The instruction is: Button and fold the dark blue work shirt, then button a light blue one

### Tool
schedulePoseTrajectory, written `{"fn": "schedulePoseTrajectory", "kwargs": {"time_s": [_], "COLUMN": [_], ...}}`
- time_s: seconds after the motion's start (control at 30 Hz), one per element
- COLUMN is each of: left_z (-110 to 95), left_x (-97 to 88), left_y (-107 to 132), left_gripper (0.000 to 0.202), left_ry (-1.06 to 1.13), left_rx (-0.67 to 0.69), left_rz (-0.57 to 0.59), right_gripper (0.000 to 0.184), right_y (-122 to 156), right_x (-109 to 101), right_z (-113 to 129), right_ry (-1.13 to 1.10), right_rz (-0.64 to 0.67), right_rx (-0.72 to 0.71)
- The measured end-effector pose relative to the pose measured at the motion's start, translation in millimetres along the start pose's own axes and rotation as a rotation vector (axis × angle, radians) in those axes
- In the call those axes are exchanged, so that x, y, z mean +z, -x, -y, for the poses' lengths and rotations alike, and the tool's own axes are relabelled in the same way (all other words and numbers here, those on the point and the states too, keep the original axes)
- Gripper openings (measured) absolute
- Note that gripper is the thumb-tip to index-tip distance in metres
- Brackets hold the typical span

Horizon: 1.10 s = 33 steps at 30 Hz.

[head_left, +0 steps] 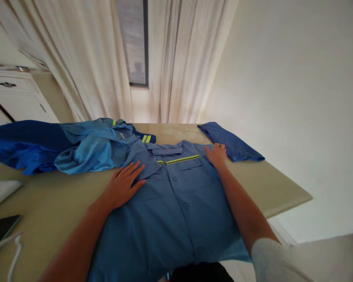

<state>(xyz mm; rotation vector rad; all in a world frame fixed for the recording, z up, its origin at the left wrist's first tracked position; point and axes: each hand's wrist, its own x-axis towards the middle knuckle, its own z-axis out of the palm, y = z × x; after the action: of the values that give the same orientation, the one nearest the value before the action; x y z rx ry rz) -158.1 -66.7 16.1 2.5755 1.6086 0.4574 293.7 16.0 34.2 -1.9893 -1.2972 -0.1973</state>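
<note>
A blue work shirt (176, 207) with buttons and a yellow-green stripe lies flat, front up, on a beige table (270, 188). My left hand (125, 184) rests flat on the shirt's left shoulder, fingers stretched out. My right hand (217, 154) presses on the right shoulder, where the sleeve (232, 143) spreads out to the right; its fingers lie flat and hold nothing.
A heap of other blue garments (61, 147) lies at the table's back left. A dark tablet (0, 229), a white cable (14, 250) and a white cloth (1, 190) sit at the left edge. Curtains (176, 58) hang behind; a white cabinet (14, 94) stands at left.
</note>
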Motion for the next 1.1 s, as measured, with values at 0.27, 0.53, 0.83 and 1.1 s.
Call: {"fn": "schedulePoseTrajectory", "kwargs": {"time_s": [0.27,0.53,0.83,1.1], "left_z": [7.8,11.4,-46.1,-159.1], "left_x": [19.8,21.1,13.3,51.0], "left_y": [-2.4,-1.6,-27.3,-135.7], "left_gripper": [0.062,0.069,0.065,0.048], "left_ry": [-0.063,-0.138,-0.092,0.468], "left_rx": [-0.052,-0.08,-0.111,-0.23], "left_rz": [0.064,0.027,-0.079,-0.155], "right_gripper": [0.027,0.021,0.057,0.014], "right_y": [6.5,0.4,42.3,37.5], "right_x": [8.0,-21.4,-38.7,-21.1], "right_z": [-88.6,-50.7,8.6,-10.1], "right_ry": [-0.143,-0.207,-0.392,-0.412], "right_rz": [0.018,0.06,0.384,0.724], "right_rx": [0.06,-0.135,-0.639,-0.677]}}
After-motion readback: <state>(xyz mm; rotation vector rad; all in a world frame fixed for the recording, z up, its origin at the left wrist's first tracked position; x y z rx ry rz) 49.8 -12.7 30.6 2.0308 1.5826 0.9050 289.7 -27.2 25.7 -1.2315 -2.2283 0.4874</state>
